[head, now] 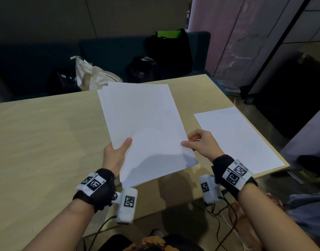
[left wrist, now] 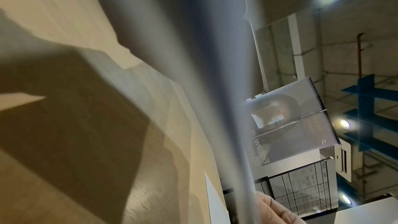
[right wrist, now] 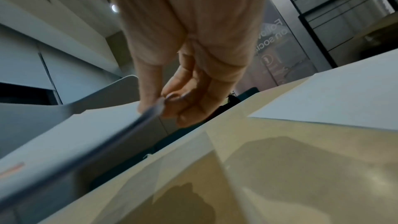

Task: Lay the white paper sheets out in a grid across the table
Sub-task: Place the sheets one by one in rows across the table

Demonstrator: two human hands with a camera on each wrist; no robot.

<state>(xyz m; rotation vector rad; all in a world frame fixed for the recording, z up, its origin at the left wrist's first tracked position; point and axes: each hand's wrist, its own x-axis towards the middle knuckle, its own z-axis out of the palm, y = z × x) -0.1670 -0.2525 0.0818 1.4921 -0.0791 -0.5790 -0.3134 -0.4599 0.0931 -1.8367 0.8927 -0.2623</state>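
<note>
A stack of white paper sheets point(head: 144, 124) is held above the middle of the light wooden table point(head: 46, 142), its far edges slightly fanned. The left hand point(head: 115, 153) grips the stack's near left edge, thumb lying on top and fingers hidden beneath. The right hand point(head: 202, 144) pinches the right edge between thumb and curled fingers point(right wrist: 172, 98), apparently parting the top sheet at that corner. One single sheet point(head: 239, 138) lies flat on the table at its right end, well apart from the stack. Bags point(head: 141, 69) rest on a dark sofa point(head: 28, 60) behind the table.
</note>
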